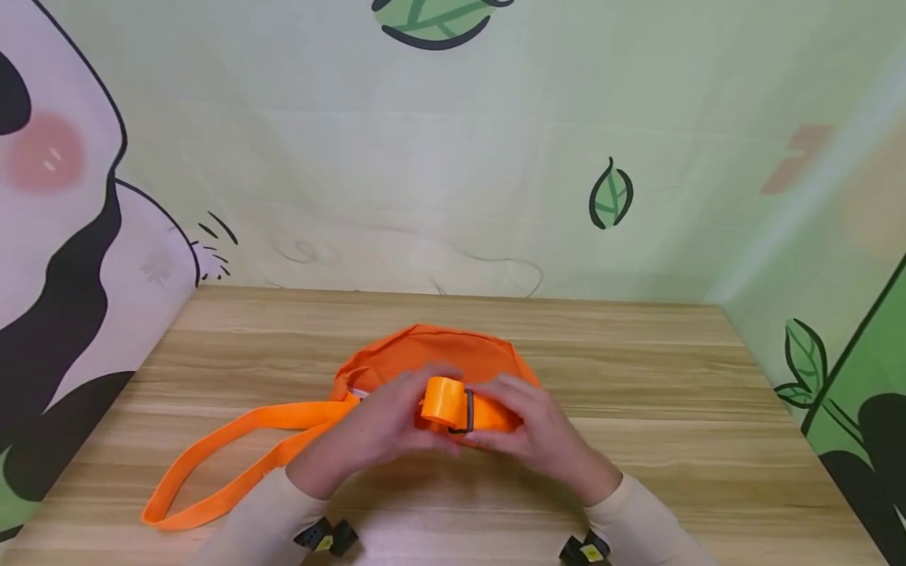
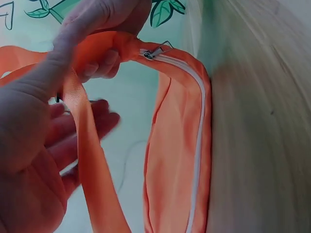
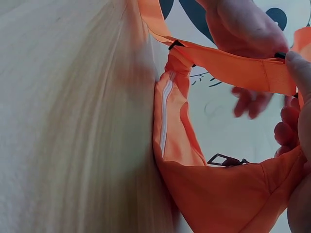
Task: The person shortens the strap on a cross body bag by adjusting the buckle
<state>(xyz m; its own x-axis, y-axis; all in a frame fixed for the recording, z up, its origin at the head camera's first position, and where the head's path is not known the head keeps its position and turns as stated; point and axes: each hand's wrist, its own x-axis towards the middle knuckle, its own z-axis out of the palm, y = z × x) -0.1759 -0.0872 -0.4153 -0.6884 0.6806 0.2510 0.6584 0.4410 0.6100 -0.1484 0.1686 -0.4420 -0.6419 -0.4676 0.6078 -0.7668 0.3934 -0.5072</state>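
An orange fabric waist bag [image 1: 439, 350] with a white zipper [image 2: 200, 121] sits on the table in front of both hands. Its orange strap [image 1: 444, 401] bends in a short loop through a black slide buckle [image 1: 470, 410] between the hands. My right hand [image 1: 541, 428] pinches the strap beside the buckle, thumb on top and fingers curled beneath. Around the loop is my left hand [image 1: 385, 420], its fingers loosely spread and blurred in the right wrist view; in the left wrist view, webbing passes in front of its palm.
A long loop of strap webbing [image 1: 205, 452] lies to the left on the wooden table [image 1: 672, 377]. Behind it stands a pale green wall [image 1: 318, 157] with printed leaves and a cartoon animal. Both wrists carry small black devices [image 1: 325, 537].
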